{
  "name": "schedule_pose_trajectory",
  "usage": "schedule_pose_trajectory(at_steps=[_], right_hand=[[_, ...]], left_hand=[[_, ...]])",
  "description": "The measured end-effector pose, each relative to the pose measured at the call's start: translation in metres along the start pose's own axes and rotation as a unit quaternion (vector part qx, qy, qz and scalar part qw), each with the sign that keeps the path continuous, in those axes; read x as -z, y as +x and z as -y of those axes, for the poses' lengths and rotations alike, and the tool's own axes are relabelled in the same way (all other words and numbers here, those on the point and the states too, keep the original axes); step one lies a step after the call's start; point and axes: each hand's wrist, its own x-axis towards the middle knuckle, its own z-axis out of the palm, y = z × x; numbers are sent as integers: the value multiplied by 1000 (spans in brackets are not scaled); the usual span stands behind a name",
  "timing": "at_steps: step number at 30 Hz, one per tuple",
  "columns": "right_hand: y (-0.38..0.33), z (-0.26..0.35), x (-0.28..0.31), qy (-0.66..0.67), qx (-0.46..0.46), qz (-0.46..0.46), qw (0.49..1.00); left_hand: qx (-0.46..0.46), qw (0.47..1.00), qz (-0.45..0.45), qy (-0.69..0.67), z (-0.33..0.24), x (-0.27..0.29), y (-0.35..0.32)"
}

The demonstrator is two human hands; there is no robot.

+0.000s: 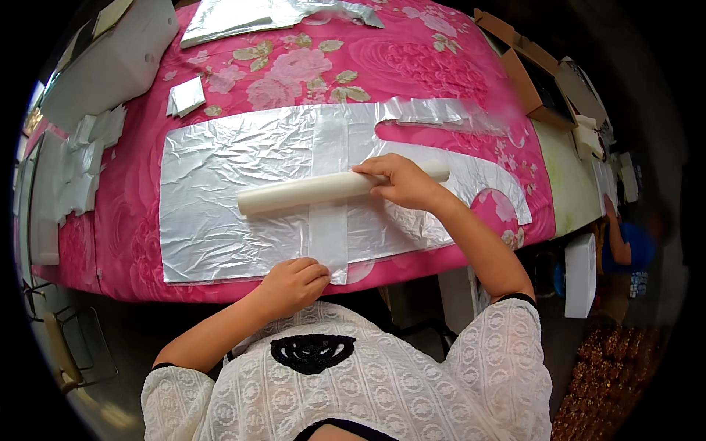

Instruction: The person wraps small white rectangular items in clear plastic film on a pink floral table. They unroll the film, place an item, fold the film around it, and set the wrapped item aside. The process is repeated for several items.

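Pressing down on a cream-coloured roll (323, 189) with the right hand (401, 180), fingers curled together over the top of it near its right end. That roll lies nearly level, tilted up a little to the right, across a big crinkly sheet of silver foil (220, 176) spread on a table covered with a pink flowered cloth (412, 66). A strip of clear plastic film (329, 220) runs from under the roll straight down toward the near edge of the table, and the left hand (293, 283) sits right at that bottom end, fingers bunched into a loose fist with the fingertips pinching or pressing the strip's lower edge. Can't quite tell if it's gripping or just holding it flat.

The foil sheet has a cut-out shape on its right side, with a curved notch near the table's corner. More foil (250, 15) lies at the far end of the table, and a small stack of white squares (187, 97) sits on the cloth at upper left. Off to the left there's a white box (110, 62) and some white pieces (84, 158), and an open cardboard box (533, 77) stands at the right.
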Motion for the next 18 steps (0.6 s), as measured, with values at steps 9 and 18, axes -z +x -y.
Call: schedule_pose_trajectory(at_steps=[9, 18], right_hand=[[51, -29, 7, -122, -10, -157, 980], [-39, 53, -71, -15, 154, 9, 988]], left_hand=[[2, 1000, -7, -9, -3, -1, 7], [102, 971, -98, -193, -3, 15, 19]])
